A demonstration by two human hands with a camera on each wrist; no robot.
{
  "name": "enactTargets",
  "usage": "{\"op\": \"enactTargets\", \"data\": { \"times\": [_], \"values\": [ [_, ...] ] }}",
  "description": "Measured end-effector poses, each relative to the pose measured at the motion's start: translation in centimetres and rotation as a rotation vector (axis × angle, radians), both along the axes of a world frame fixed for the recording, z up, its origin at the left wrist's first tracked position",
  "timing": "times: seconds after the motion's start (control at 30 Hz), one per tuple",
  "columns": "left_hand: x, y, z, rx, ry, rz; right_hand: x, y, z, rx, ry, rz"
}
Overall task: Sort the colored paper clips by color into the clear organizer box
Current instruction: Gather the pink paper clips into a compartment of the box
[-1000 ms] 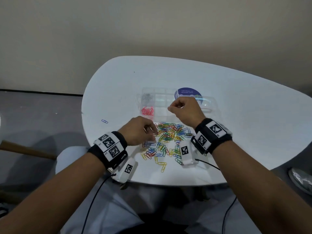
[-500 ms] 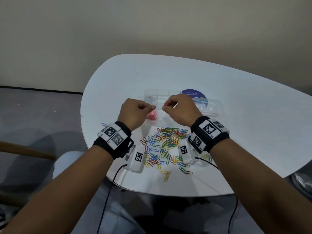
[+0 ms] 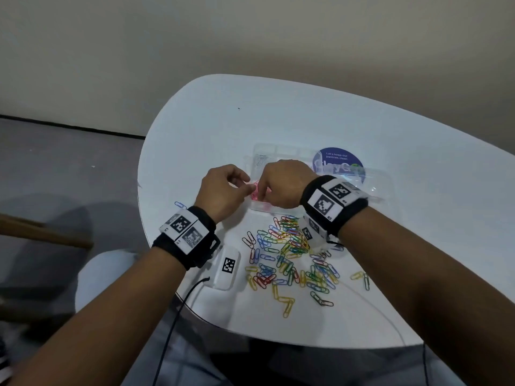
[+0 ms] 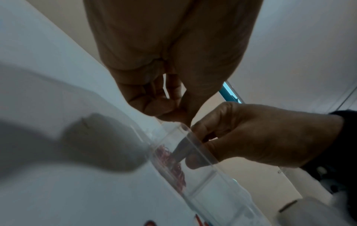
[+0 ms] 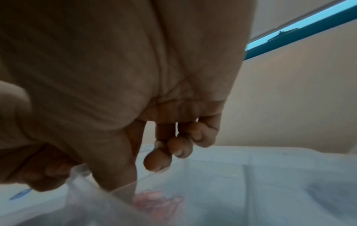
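Observation:
The clear organizer box point(image 3: 376, 198) lies on the white table point(image 3: 418, 246). Its near left compartment holds pink clips point(image 4: 170, 160), and silver clips point(image 3: 261, 160) lie in the far left one. My right hand point(image 3: 260, 190) reaches into the pink compartment, thumb and forefinger pinched down among the pink clips point(image 5: 154, 201). My left hand point(image 3: 245, 185) hovers at the box's left edge with its fingers curled and thumb against forefinger point(image 4: 173, 110). Whether it holds a clip is hidden. The mixed pile of colored clips point(image 3: 289, 254) lies between my wrists.
A lone blue clip point(image 3: 180, 204) lies near the table's left edge. A round blue sticker point(image 3: 338, 164) shows behind the box. A few yellow and green clips point(image 3: 361, 277) lie at the pile's right. The near table edge runs under my forearms, with cables hanging off it.
My left hand left the pile and moved up to the box's left edge. My right hand moved left and lowered into the pink compartment.

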State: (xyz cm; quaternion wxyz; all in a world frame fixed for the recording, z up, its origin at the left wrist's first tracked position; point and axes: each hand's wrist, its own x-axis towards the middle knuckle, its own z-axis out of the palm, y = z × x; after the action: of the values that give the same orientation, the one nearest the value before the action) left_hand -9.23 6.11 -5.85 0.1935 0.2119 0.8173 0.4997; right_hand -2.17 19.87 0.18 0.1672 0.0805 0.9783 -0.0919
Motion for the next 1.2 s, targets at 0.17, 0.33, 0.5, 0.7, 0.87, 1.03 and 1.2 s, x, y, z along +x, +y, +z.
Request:
{"op": "enactTargets", "data": {
  "times": [0.17, 0.33, 0.5, 0.7, 0.87, 1.03, 1.2],
  "values": [
    [0.4, -0.1, 0.0, 0.049, -0.042, -0.023, -1.4, -0.1, -0.4, 0.114, 0.005, 0.017],
    [0.7, -0.3, 0.1, 0.082, -0.072, -0.041, -1.4, 0.3, -1.1, 0.086, 0.034, -0.013],
    [0.8, -0.2, -0.1, 0.092, -0.073, -0.021, -1.3, 0.1, -1.4, 0.127, 0.079, 0.042],
    [0.3, -0.6, -0.2, 0.044, -0.009, -0.019, -0.4, 1.2, -1.6, 0.038, 0.066, 0.034],
    [-2.1, -2.9, 0.3, -0.065, 0.109, 0.082, -0.1, 1.7, -0.8, 0.015, 0.103, 0.033],
    [-2.6, -5.6, 1.0, -0.448, 0.183, -0.078, -0.2, 1.9, -0.3, -0.048, 0.116, -0.001],
    [-2.4, -6.1, 1.1, -0.55, 0.217, -0.16, 0.1, 2.0, -0.3, -0.125, 0.114, -0.032]
  ]
}}
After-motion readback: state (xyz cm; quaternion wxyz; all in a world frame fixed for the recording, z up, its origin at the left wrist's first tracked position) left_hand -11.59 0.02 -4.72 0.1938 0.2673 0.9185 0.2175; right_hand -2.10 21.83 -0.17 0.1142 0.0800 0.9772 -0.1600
